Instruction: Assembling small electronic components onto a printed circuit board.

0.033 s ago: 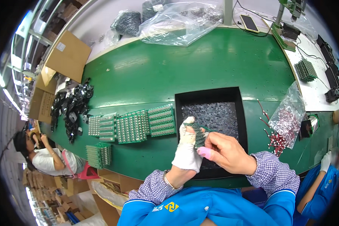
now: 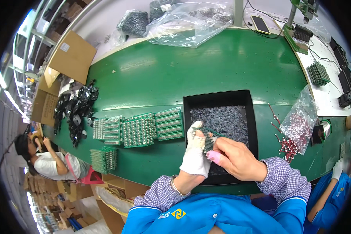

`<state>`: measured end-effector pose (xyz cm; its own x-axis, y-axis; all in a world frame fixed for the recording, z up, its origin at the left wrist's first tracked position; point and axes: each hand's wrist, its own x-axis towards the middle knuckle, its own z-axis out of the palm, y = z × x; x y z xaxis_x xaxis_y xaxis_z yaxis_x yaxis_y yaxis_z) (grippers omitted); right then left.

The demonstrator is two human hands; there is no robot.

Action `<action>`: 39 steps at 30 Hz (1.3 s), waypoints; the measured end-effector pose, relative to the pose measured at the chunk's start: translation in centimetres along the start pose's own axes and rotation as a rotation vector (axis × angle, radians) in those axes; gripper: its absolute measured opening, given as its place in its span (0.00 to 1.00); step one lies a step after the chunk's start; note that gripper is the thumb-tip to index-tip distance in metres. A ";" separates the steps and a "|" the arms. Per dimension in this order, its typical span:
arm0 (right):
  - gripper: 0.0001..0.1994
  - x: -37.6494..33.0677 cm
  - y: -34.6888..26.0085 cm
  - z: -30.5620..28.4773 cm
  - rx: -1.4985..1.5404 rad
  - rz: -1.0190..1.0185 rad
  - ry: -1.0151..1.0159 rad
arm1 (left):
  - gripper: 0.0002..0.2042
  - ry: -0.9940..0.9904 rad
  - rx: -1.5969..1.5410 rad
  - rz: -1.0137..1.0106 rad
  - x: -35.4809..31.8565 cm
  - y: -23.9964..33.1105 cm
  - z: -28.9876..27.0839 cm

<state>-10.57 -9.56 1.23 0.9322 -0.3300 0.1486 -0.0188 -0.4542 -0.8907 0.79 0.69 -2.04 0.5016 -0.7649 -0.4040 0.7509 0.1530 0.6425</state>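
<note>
Nothing appears to have moved since the earlier frame: both hands sit in the same place over the near part of the black tray (image 2: 188, 117), and the small board is pinched between them as before. The person's left hand (image 2: 195, 154), in a white glove, is closed around the left end of a small green circuit board (image 2: 208, 137), its fingers curled over the top edge. The right hand (image 2: 238, 158) is bare apart from a pink cot on one fingertip; its thumb and forefinger close on the board's right side, the other fingers folded loosely beneath. The board is held just above the tray, over its near left portion, and tilted; whether a part is being pressed into it is hard to tell at this size.

The tray is filled with small dark components (image 2: 226, 119). To its left on the green table (image 2: 163, 70) lie flat panels of green circuit boards (image 2: 140, 128) in a row, with a short stack of boards (image 2: 104, 159) nearer the table's edge. Further left is a heap of black parts (image 2: 76, 111). Right of the tray, a clear bag of red-tipped components (image 2: 300, 124) lies with some spilled beside it. Another person (image 2: 50, 160) sits beyond the table's left edge, and a blue-sleeved arm with a white-gloved hand (image 2: 337, 169) shows at the far right
</note>
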 end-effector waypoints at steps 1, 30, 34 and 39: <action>0.10 0.0 0.1 0.1 0.005 -0.005 -0.007 | 0.22 0.007 0.000 0.006 -0.1 0.0 -0.1; 0.08 2.1 -0.5 0.6 0.175 0.125 -0.102 | 0.27 0.089 0.270 0.060 0.0 -1.4 0.3; 0.08 1.7 0.1 0.3 0.143 0.177 -0.130 | 0.26 0.072 -0.025 -0.114 0.1 -1.0 0.1; 0.08 2.1 -0.4 0.0 0.153 0.116 -0.142 | 0.25 0.036 0.105 0.037 0.0 -1.3 0.7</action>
<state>-8.64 -10.03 1.85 0.9687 -0.2481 -0.0109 -0.0839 -0.2854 -0.9547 -0.46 0.04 -2.43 0.5447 -0.7365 -0.4011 0.6836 0.1128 0.7211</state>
